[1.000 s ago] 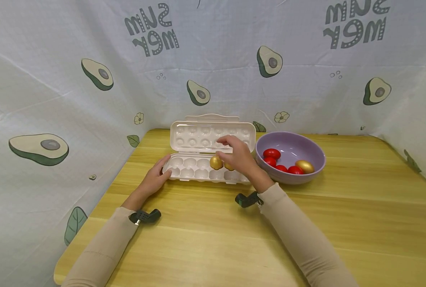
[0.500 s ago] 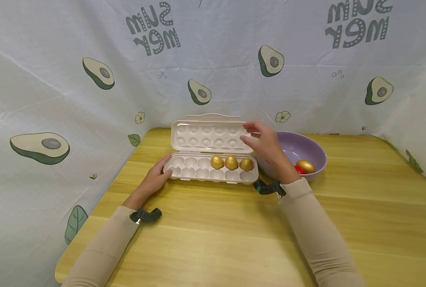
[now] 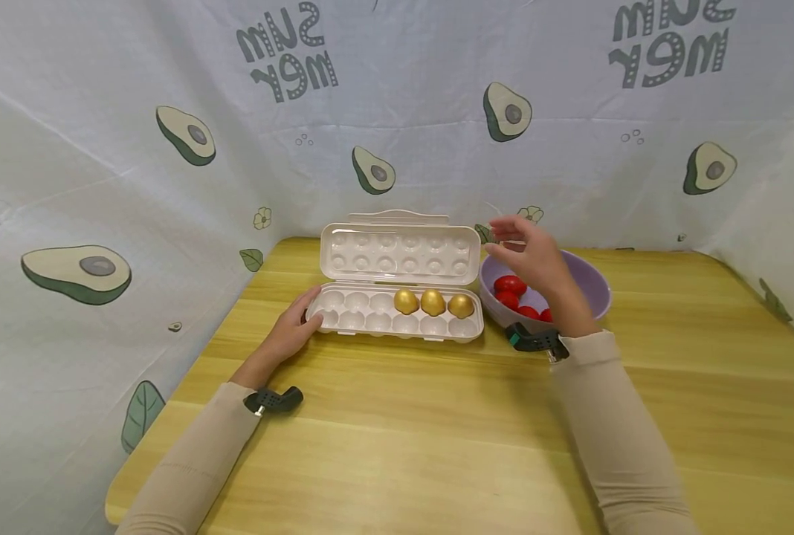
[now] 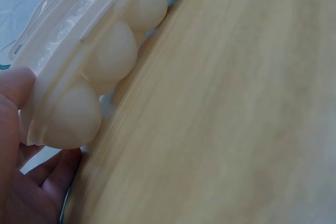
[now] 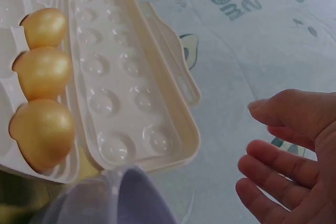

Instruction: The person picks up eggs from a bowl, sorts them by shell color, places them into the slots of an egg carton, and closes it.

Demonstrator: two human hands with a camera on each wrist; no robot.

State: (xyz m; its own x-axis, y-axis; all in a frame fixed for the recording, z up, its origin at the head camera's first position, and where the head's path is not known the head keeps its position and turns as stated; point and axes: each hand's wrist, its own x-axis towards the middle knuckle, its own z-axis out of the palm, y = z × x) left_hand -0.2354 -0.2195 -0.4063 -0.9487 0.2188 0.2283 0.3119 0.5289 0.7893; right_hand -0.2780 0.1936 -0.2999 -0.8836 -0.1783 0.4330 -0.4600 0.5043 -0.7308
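An egg carton point(image 3: 353, 321) of cream plastic lies with its lid point(image 3: 400, 254) tipped back. Three golden eggs point(image 3: 433, 302) sit side by side in its back row, towards the right end. My left hand point(image 3: 286, 334) grips the carton's left end; in the left wrist view the thumb point(image 4: 18, 85) lies on the rim and the other fingers are round the end. Over the purple bowl point(image 3: 591, 286), my right hand point(image 3: 536, 260) hovers with relaxed fingers and holds nothing. Several red eggs point(image 3: 509, 285) lie in the bowl, partly covered by the right wrist.
The carton and bowl stand close together at the back of the wooden table point(image 3: 370, 438). Behind them hangs a white cloth point(image 3: 430, 171) printed with avocados. A dark wrist mount point(image 3: 534, 339) sits on the right arm, another mount point(image 3: 275, 400) on the left.
My right hand has moved right from above the golden eggs to above the bowl, uncovering all three. It now hides the golden egg in the bowl. The left hand stays at the carton.
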